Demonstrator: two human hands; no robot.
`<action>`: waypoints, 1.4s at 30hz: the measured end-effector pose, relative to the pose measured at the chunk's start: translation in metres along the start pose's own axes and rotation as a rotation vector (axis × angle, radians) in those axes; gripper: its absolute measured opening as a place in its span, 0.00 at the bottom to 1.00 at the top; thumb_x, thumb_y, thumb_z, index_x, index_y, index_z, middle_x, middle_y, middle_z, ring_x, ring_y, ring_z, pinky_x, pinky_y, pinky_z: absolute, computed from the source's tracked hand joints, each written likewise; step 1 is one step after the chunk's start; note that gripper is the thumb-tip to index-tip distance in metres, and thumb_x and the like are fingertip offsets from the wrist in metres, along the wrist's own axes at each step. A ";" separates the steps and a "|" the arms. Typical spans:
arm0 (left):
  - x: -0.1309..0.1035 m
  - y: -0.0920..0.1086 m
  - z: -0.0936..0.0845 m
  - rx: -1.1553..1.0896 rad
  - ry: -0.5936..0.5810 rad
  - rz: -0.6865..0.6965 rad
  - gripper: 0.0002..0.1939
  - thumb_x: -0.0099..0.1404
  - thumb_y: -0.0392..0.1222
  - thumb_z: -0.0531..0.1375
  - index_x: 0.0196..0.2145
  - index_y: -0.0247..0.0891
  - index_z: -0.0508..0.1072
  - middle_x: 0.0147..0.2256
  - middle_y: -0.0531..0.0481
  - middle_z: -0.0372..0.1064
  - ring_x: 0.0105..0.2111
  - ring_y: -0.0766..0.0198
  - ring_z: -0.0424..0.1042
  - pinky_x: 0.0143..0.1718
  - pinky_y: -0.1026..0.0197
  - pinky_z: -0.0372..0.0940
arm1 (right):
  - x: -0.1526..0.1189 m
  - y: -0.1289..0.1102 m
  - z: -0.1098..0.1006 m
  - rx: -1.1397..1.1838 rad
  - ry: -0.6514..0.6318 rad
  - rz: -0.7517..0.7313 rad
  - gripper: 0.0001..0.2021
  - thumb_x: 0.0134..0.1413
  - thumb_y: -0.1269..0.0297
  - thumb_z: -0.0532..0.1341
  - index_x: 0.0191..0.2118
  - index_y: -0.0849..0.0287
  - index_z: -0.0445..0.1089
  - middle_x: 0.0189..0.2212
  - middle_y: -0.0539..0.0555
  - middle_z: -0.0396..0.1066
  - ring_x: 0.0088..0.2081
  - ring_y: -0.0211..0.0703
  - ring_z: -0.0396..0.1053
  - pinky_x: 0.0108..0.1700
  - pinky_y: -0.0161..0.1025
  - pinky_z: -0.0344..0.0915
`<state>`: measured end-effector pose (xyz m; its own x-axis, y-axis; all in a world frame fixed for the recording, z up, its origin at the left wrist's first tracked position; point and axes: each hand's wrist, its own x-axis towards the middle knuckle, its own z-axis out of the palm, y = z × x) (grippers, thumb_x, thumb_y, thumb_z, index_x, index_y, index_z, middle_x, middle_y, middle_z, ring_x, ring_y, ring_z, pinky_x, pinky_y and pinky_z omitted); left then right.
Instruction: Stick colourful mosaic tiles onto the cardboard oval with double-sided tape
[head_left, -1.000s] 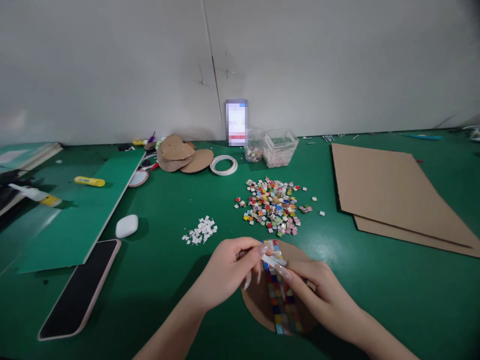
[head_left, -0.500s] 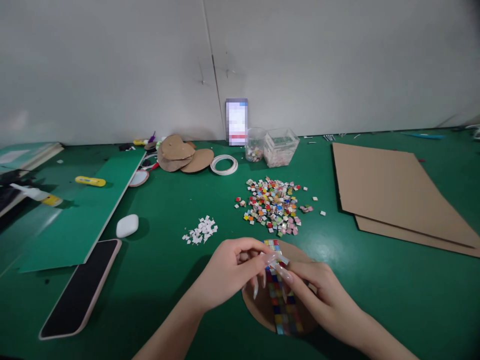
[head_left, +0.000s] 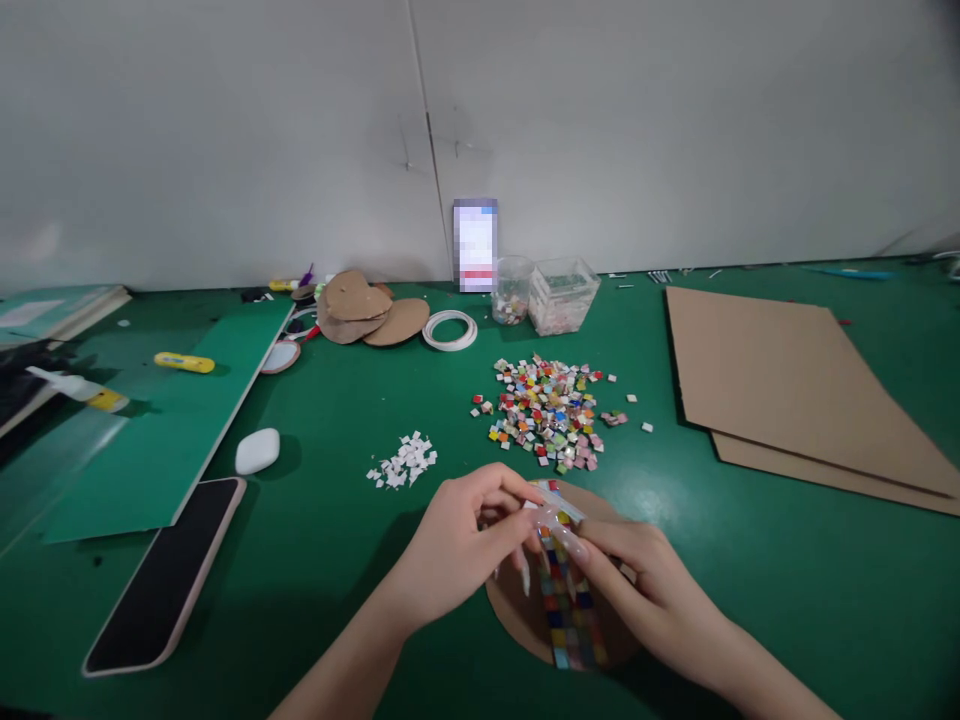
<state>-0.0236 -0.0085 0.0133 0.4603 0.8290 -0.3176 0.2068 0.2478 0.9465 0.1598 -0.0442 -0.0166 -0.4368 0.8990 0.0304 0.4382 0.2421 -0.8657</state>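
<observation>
My left hand (head_left: 471, 545) and my right hand (head_left: 651, 580) meet at their fingertips above a round cardboard disc (head_left: 512, 610). Both are closed in a pinch. A small yellow mosaic tile (head_left: 562, 518) shows by the right fingertips and seems held there; what the left fingers grip is hidden. Under the hands, a band of coloured mosaic tiles (head_left: 571, 635) runs across the disc in rows, partly covered by the fingers. Beyond the disc lies a loose heap of mosaic tiles (head_left: 547, 410). Small white scraps (head_left: 405, 460) are piled left of it.
Cardboard sheets (head_left: 795, 380) lie at right. Behind the heap stand a clear box (head_left: 562, 297), a clear cup (head_left: 511, 292) and a lit phone (head_left: 475, 245). A tape roll (head_left: 449, 330) and cardboard rounds (head_left: 397, 322) lie back left; a dark phone (head_left: 169, 580) and white case (head_left: 257, 452) nearer.
The fingertips have shifted slightly at the pinch, and a yellow tile now shows between them. Both hands stay over the disc; the view has moved a little.
</observation>
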 end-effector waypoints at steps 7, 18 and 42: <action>-0.002 0.000 0.001 -0.011 0.006 0.016 0.05 0.62 0.40 0.55 0.35 0.37 0.68 0.24 0.54 0.69 0.21 0.73 0.67 0.21 0.72 0.59 | 0.000 0.000 -0.002 -0.026 0.041 -0.021 0.16 0.62 0.63 0.47 0.23 0.59 0.58 0.18 0.46 0.57 0.21 0.33 0.51 0.24 0.32 0.50; -0.005 0.000 0.003 -0.029 0.006 0.076 0.07 0.64 0.42 0.53 0.34 0.36 0.66 0.25 0.54 0.67 0.22 0.73 0.67 0.25 0.70 0.61 | 0.001 0.000 -0.003 -0.022 0.046 -0.009 0.17 0.62 0.61 0.47 0.24 0.59 0.60 0.18 0.46 0.57 0.21 0.34 0.50 0.24 0.31 0.50; 0.003 -0.006 0.019 -0.335 0.197 0.099 0.16 0.60 0.38 0.57 0.46 0.42 0.60 0.15 0.63 0.59 0.14 0.76 0.59 0.15 0.76 0.55 | -0.002 -0.004 0.006 0.051 0.026 -0.097 0.17 0.61 0.64 0.47 0.21 0.58 0.52 0.16 0.45 0.54 0.19 0.32 0.50 0.23 0.32 0.47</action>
<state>-0.0068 -0.0177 0.0055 0.2831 0.9293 -0.2372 -0.1382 0.2843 0.9487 0.1540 -0.0491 -0.0162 -0.4542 0.8817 0.1278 0.3539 0.3102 -0.8823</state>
